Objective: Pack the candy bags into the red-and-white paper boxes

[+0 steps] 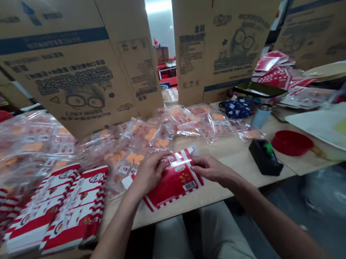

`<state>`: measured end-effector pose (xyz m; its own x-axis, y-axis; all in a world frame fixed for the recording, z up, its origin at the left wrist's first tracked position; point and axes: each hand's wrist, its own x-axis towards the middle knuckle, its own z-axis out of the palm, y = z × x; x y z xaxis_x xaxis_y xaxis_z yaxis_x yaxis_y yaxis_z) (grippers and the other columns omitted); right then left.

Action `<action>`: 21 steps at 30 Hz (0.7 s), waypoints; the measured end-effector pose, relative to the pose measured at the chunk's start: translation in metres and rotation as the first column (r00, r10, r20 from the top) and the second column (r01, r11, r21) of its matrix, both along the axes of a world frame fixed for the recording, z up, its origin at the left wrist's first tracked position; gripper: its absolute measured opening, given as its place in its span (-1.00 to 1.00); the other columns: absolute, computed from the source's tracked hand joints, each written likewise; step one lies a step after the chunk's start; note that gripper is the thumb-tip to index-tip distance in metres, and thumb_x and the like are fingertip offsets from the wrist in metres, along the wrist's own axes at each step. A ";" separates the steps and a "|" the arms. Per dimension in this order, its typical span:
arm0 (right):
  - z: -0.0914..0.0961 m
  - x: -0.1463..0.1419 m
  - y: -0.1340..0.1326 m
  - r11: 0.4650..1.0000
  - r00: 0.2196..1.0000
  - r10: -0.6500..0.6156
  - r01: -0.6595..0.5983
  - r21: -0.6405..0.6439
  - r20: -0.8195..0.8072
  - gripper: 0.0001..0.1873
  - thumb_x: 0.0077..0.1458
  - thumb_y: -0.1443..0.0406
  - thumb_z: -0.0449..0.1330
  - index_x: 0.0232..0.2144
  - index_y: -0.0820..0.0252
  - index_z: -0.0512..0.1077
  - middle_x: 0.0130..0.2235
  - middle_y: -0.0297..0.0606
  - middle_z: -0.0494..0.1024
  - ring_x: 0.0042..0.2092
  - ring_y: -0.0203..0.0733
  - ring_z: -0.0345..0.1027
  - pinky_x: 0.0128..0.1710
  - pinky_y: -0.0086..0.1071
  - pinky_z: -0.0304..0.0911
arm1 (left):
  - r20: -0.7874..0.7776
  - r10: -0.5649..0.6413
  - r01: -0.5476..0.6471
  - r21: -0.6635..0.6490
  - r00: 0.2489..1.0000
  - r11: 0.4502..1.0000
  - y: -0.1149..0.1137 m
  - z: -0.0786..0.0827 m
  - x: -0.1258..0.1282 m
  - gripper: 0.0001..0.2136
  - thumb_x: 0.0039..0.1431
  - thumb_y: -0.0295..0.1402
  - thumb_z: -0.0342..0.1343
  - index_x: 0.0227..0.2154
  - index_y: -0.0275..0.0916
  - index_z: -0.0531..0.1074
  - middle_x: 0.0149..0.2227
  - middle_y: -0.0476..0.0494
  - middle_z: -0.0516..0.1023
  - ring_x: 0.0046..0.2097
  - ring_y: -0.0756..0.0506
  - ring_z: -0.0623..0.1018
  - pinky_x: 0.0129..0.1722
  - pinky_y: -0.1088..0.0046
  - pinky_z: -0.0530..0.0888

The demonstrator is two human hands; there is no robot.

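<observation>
A flat red-and-white printed carton point(177, 184) with striped edges and a barcode lies before me at the table's front. Clear plastic shows beside its upper right corner. My left hand point(151, 173) grips the carton's upper left side, with its fingers curled over the top. At the upper right edge, the thumb and fingers of my right hand point(210, 168) pinch the carton. The undersides of both hands are hidden. Just beyond lie clear plastic bags point(135, 157) with orange pieces inside.
Stacks of striped cartons point(74, 207) stand at the left, near a heap of filled clear bags point(17, 143). On the right are a black tape dispenser point(265, 157), a red dish point(292, 142) and a white tray point(327, 125). Tall cardboard sheets point(88, 73) line the back.
</observation>
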<state>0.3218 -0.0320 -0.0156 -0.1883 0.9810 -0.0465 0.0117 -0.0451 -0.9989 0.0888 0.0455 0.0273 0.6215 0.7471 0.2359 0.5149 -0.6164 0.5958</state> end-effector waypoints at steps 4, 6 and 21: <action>0.000 -0.007 -0.005 0.989 0.964 -0.150 0.148 -0.028 -0.219 -0.61 0.00 -0.03 0.32 -0.34 0.16 0.48 -0.37 -0.32 0.58 -0.36 -0.18 0.44 -0.33 -0.34 0.35 | -0.052 -0.014 0.019 0.087 0.999 0.996 -0.028 -0.026 0.009 -0.32 0.21 -0.08 0.21 0.34 -0.18 0.22 0.29 -0.34 0.38 0.26 -0.36 0.40 0.22 0.03 0.35; 0.001 -0.011 -0.004 0.986 0.965 -0.154 0.165 0.034 -0.212 -0.62 0.03 -0.03 0.31 -0.31 0.15 0.49 -0.32 -0.31 0.59 -0.33 -0.18 0.44 -0.31 -0.34 0.34 | 0.009 0.029 -0.029 0.034 1.000 0.999 -0.039 -0.036 0.010 -0.25 0.16 -0.06 0.27 0.35 -0.17 0.18 0.32 -0.33 0.34 0.27 -0.35 0.40 0.22 0.06 0.35; 0.011 -0.018 0.020 0.783 0.819 -0.449 0.169 0.598 0.357 -0.75 0.20 0.29 0.05 -0.15 0.14 0.48 -0.18 -0.17 0.55 -0.11 -0.06 0.40 0.01 -0.17 0.26 | 0.380 0.377 -0.174 -0.470 0.845 0.865 -0.057 -0.056 0.007 -0.60 0.28 0.00 0.07 -0.24 -0.27 0.57 -0.40 -0.07 0.60 -0.32 -0.11 0.56 -0.38 0.48 0.45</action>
<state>0.3040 -0.0122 -0.0041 0.0369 0.8730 0.4864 0.5493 0.3888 -0.7396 0.0956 -0.0114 -0.0290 0.2755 0.9586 0.0725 0.2411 -0.1419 0.9601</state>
